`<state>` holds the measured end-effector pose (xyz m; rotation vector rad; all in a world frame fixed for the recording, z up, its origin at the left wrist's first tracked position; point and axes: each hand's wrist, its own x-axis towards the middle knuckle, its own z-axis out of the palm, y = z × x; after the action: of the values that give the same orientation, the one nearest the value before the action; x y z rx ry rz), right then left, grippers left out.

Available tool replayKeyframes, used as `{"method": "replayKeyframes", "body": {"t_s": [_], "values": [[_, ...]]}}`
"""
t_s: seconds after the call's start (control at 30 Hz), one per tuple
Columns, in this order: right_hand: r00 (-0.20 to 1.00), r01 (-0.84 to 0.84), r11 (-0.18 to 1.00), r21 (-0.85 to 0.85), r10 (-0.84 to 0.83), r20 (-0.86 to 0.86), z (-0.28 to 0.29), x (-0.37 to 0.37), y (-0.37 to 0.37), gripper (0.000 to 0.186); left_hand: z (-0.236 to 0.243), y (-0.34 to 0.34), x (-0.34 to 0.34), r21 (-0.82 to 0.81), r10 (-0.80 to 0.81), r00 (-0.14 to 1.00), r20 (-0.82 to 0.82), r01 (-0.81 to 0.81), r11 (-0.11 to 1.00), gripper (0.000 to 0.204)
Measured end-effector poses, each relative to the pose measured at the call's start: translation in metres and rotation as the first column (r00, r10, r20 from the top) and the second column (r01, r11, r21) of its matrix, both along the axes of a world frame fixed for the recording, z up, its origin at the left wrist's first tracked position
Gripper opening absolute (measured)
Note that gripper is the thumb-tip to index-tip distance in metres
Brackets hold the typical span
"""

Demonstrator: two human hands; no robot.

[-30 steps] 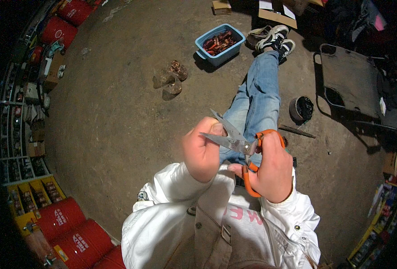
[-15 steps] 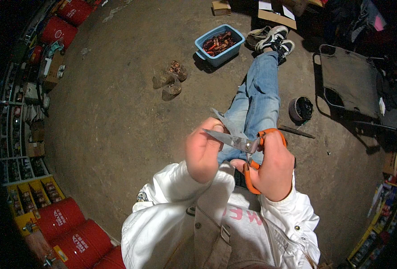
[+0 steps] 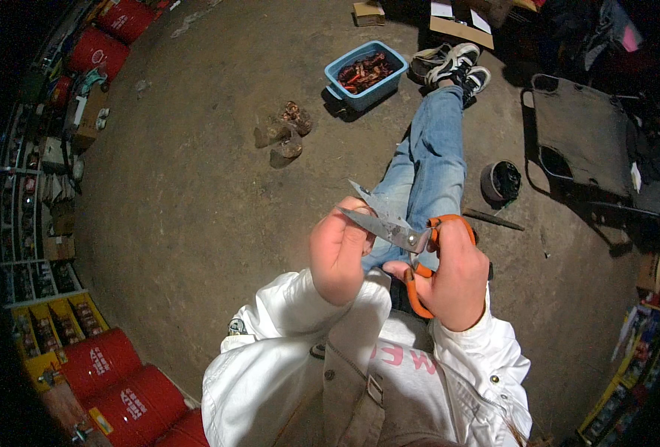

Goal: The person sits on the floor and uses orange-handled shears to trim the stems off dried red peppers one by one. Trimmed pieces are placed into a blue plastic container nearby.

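Above my outstretched legs (image 3: 433, 141) in blue jeans, my right hand (image 3: 455, 276) grips a pair of scissors (image 3: 386, 229) by its orange handles. The two metal blades stand apart and point left. My left hand (image 3: 336, 257) is closed at the blades, its thumb and fingers curled beside them. One blade passes in front of its fingertips. Whatever those fingers pinch is hidden behind the blade and too small to make out.
Ahead, a blue tub (image 3: 375, 95) of dark reddish pieces sits on the concrete floor, with small clear bags (image 3: 285, 138) left of it. To the right are a small bucket (image 3: 501, 182), a rod (image 3: 494, 220) and a folding chair (image 3: 579, 134). Red drums (image 3: 103, 361) and shelves line the left.
The scissors' blades and handles have shifted very slightly. Both hands stay in nearly the same place, with the right one a touch higher.
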<state>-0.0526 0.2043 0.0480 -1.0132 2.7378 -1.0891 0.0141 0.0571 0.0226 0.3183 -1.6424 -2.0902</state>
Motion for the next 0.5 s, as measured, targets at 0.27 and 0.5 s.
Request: {"method": "replayKeyframes", "body": {"t_s": [0.27, 0.5], "values": [[1.000, 0.004, 1.000, 0.030, -0.004, 0.012, -0.0009, -0.0005, -0.0015, 0.064, -0.0009, -0.0008, 0.0010, 0.018, -0.043, 0.999, 0.015, 0.043, 0.999, 0.018], [0.999, 0.033, 0.998, 0.046, -0.032, -0.017, -0.0062, 0.0008, -0.0006, 0.060, 0.0014, -0.0015, 0.0006, 0.051, -0.062, 0.998, -0.002, 0.062, 0.997, 0.019]]}}
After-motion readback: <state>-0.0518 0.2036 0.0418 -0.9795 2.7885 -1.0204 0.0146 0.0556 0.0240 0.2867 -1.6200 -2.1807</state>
